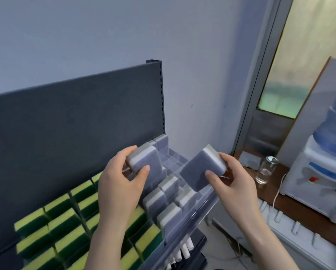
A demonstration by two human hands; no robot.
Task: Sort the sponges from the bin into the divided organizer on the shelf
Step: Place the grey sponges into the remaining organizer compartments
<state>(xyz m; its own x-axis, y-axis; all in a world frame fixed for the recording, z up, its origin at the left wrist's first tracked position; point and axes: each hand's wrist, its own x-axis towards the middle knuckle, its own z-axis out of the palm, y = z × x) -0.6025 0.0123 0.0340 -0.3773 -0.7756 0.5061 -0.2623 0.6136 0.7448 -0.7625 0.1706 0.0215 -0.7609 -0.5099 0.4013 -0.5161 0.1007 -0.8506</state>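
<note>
**Grey sponges, one in each hand, above the shelf organizer**

Grey-and-white sponges are the objects in play. The left hand [120, 184] is closed around one grey sponge [143, 160], thumb on its near face and fingers curled over its far edge; the sponge stands nearly upright, over the rear part of the grey section. The right hand [229, 178] is closed on a second grey sponge [201, 170], thumb pressed on the broad grey face and fingers behind the white layer; this sponge is tilted, one corner pointing down toward the clear divided organizer [175, 162].

The organizer sits on the shelf [184, 232], against a dark back panel [75, 117]. Its right-hand compartments hold other grey sponges [169, 217], set on edge in rows; several clear compartments behind them, between the two hands, show only their partition walls. To the left, yellow-and-green sponges [65, 228] fill the compartments in tight rows, yellow layers uppermost.

Both forearms enter from the lower edge of the view. The bin is not in view.

Well apart to the right, a wooden bench [291, 209] carries a water dispenser [322, 178] and a clear glass [266, 170]. A frosted window [303, 55] lies beyond.
</note>
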